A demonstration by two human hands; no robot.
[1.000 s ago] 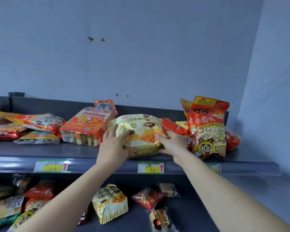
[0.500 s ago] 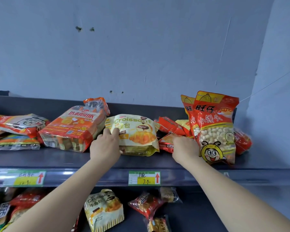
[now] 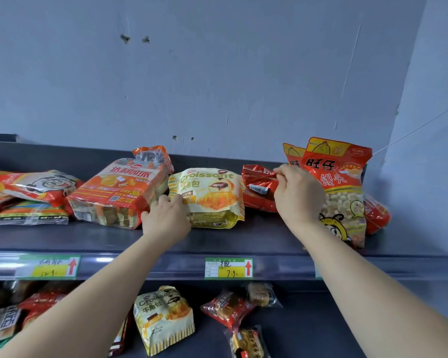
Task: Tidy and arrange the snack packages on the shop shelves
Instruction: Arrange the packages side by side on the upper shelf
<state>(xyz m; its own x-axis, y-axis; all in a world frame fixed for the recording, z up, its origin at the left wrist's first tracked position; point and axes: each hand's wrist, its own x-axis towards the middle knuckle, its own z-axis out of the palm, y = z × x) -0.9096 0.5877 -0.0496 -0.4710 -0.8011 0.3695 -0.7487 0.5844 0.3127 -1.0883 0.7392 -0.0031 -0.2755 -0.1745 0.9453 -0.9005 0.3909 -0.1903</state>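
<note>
Head view: dark grey shelf (image 3: 256,237) against a scuffed pale-blue wall (image 3: 217,73).

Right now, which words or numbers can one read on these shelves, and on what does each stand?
"Croissant": upper yellow bag, gripped by the left hand.
"Croissant", "牛角包": lower yellow bag.
"旺仔": upright red bag.
"7.9": middle price tag.
"12.9": left price tag.
The red packet in the right hand and all small print: too blurred to read.
</note>
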